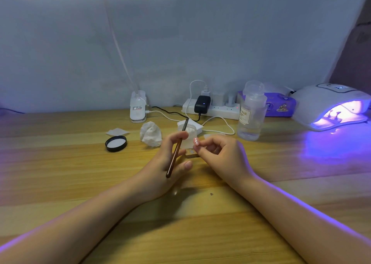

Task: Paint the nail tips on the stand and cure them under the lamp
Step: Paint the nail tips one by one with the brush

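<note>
Nail tip (196, 141) sits frame centre, pinched in your right hand (218, 155), just right of the brush (176, 151) gripped in your left hand (168, 163); brush runs steeply lower-left to upper-right. UV lamp (331, 107) far right, nearer your right hand.

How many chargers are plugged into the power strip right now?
4: in a row on the power strip, black adapter, white charger, two more white plugs. Others may hide behind the bottle.

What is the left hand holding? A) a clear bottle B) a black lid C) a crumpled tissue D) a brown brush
D: the left hand grips the thin brown brush, while the black lid, crumpled tissue and clear bottle sit apart on the table.
</note>
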